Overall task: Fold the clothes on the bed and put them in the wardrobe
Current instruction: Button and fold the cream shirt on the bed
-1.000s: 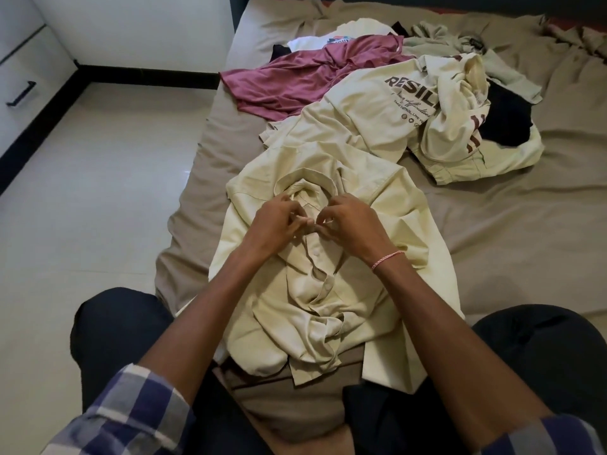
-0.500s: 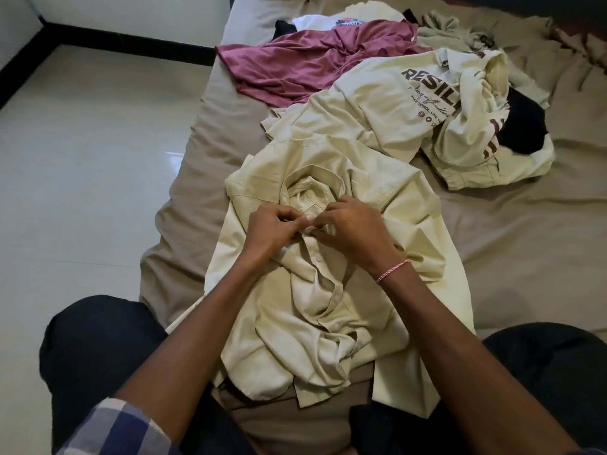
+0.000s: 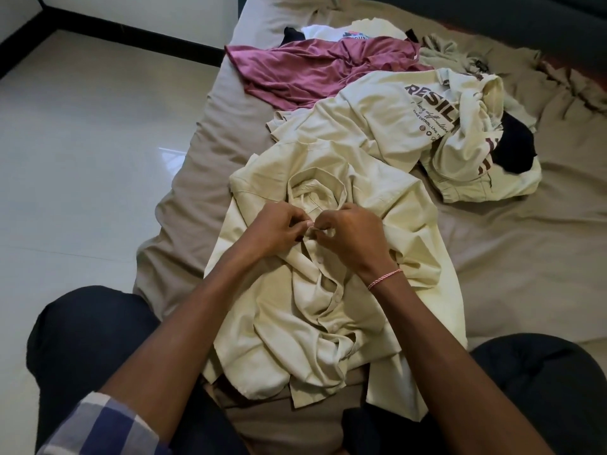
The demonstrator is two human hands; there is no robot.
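Cream shirt (image 3: 331,310): lies front-up and rumpled at the near edge of the bed (image 3: 193,165), close to its left edge; collar points toward the far edge, hem hangs over the near edge between the person's knees.
Left hand (image 3: 279,229): grip pinches the shirt's front placket just below the collar, fingers curled.
Right hand (image 3: 353,238): grip pinches the same placket, fingertips touching those of the left hand; pink thread (image 3: 384,279) round the wrist.
Change vs. 0.5 s and 1.0 s ago: both hands hold the same spot under the collar; shirt has not shifted on the bed; folds below the hands look the same.
Printed cream shirt (image 3: 371,126): just beyond the collar, overlapped by it, lettering up.
Black garment (image 3: 515,149): on the right end of the printed shirt.
Maroon garment (image 3: 308,73): farther back, near the left edge.
White tee (image 3: 325,31): partly under the maroon garment, toward the far edge.
Pile vs. earlier: unchanged.
Floor (image 3: 82,142): pale glossy tiles left of the bed.
Checked sleeve (image 3: 98,421): on the left forearm.
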